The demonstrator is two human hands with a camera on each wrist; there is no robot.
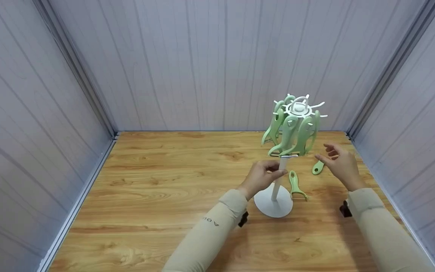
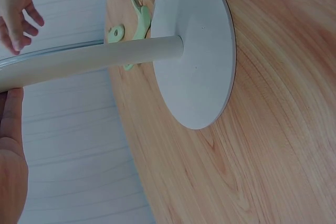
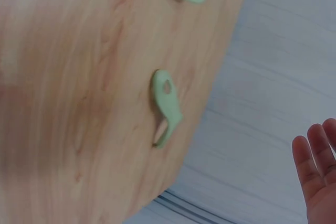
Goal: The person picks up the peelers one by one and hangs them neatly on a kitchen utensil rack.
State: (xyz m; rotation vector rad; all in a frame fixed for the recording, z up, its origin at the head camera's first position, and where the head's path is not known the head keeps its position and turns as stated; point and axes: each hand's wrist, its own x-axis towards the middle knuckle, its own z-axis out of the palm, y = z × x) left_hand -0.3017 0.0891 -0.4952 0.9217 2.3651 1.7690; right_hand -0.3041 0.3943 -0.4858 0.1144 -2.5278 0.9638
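My left hand (image 1: 261, 176) pinches the white pole (image 2: 126, 53) of an upright rack between thumb and fingers. Its round base (image 1: 274, 209) rests on the wooden table. Several green peelers (image 1: 287, 134) hang by their handle holes from hooks around the top, mostly on the near and left sides; hooks on the right are bare. Over the table's right side, my right hand (image 1: 342, 166) holds nothing, fingers loosely bent. Partly hidden behind its fingertips lies a green peeler (image 1: 318, 168). A second loose peeler (image 1: 294, 183) lies just right of the base.
Pale panel walls (image 1: 210, 68) close in the table (image 1: 157, 196) at the back and both sides. The right wall (image 1: 425, 124) stands close beyond the right hand. The rack's hooks (image 1: 317, 105) stick out around its top.
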